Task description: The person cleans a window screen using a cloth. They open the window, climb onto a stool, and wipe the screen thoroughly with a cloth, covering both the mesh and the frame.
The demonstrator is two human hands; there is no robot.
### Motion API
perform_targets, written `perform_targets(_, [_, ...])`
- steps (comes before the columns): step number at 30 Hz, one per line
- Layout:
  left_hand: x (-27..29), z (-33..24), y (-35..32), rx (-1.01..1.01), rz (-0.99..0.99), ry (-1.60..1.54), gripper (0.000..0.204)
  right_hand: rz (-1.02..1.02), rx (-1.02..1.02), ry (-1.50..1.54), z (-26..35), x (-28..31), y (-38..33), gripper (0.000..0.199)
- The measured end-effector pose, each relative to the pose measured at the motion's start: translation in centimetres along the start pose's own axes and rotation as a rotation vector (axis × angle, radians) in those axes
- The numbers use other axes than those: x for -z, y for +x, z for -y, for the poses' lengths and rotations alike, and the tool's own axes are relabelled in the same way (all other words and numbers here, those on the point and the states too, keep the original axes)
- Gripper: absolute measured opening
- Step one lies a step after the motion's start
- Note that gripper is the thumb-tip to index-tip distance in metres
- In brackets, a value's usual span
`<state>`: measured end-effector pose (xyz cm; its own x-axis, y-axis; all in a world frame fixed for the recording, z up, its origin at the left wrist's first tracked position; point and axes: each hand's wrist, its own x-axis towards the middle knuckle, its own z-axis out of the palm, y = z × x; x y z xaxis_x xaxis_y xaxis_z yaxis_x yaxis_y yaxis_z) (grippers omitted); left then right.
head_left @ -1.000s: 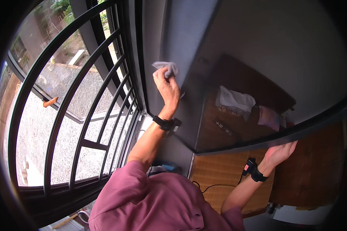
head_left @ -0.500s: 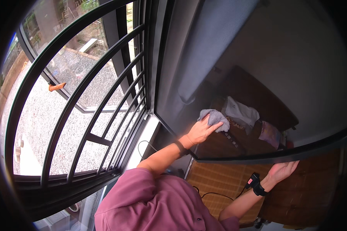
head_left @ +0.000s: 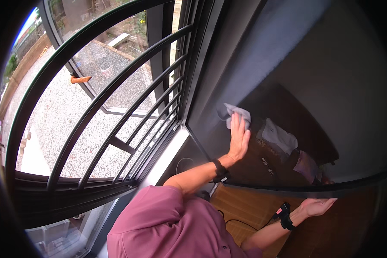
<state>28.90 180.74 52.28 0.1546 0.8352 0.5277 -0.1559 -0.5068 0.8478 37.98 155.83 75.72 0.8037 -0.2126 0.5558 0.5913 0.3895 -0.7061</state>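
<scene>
My left hand (head_left: 239,136) presses a grey cloth (head_left: 237,115) against a large dark screen panel (head_left: 228,159), its fingers stretched over the cloth. At the panel's lower edge, my right hand (head_left: 317,207) is turned palm up, with its fingers against the black frame (head_left: 284,191). Part of its grip is hidden by the frame. A black band (head_left: 219,167) circles my left wrist, and a strap with a small black device (head_left: 284,213) sits on my right.
Dark curved window bars (head_left: 96,103) stand at the left, before an outward-opened window with an orange-brown handle (head_left: 81,79). Gravel ground (head_left: 58,129) lies outside. In the panel show a brown headboard (head_left: 303,112), white fabric (head_left: 279,137) and a pillow (head_left: 306,166). A black cable (head_left: 238,221) runs below.
My left hand has slid the cloth upward across the panel, its fingers now pointing up. My right hand stays by the lower frame edge. The whole view has shifted slightly.
</scene>
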Motion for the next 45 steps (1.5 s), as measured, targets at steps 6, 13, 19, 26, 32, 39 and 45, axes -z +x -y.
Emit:
perform_targets(6, [-0.5, -3.6, -5.6, -0.177, 0.569, 0.086, 0.039, 0.129, 0.052, -0.157, -0.6, 1.6, 1.3, 0.047])
perform_targets(13, [1.6, 2.4, 10.5, -0.058, -0.561, 0.267, 0.043, 0.161, -0.076, -0.055, -1.3, 2.7, 2.5, 0.046])
perform_targets(19, [5.0, 3.6, 16.5, 0.095, -0.691, 0.253, 0.040, 0.067, -0.008, -0.008, -0.4, 1.2, 0.9, 0.046])
perform_targets(26, [-0.7, -7.2, 1.0, -0.449, 0.096, 0.043, 0.042, 0.129, 0.012, -0.012, -0.9, 0.7, 1.3, 0.044])
perform_targets(32, [1.9, -2.1, 8.0, -0.885, 0.400, 0.127, 0.037, 0.178, -0.080, 0.026, -3.2, 3.4, 3.6, 0.049])
perform_targets(39, [8.1, 1.1, 18.8, -0.313, -0.332, 0.215, 0.041, 0.121, -0.057, 0.085, -2.6, 1.0, 2.3, 0.045])
perform_targets(45, [11.0, -6.2, 27.2, -0.758, -0.115, 0.347, 0.049, 0.111, -0.024, 0.120, -1.3, 1.2, 1.3, 0.045])
